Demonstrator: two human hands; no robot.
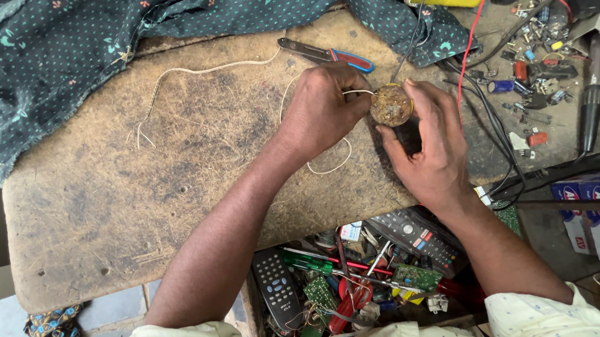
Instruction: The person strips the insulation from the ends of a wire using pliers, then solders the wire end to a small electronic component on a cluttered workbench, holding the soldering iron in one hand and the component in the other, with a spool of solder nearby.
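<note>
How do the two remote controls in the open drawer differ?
The left remote is dark with pale buttons and lies fully in view, pointing roughly away from the person. The right remote is greyer, lies at a slant, and is partly hidden under the right forearm. Both lie among tools and circuit boards.

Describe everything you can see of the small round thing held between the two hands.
The round thing is a small disc, amber-brown and speckled, glossy like resin or a wound coil. It sits over the worn brown bench, near its far right part. The right hand cups it from the right and below; the left hand meets its left edge, pinching a thin pale wire that leads to it. Its underside is hidden.
</note>
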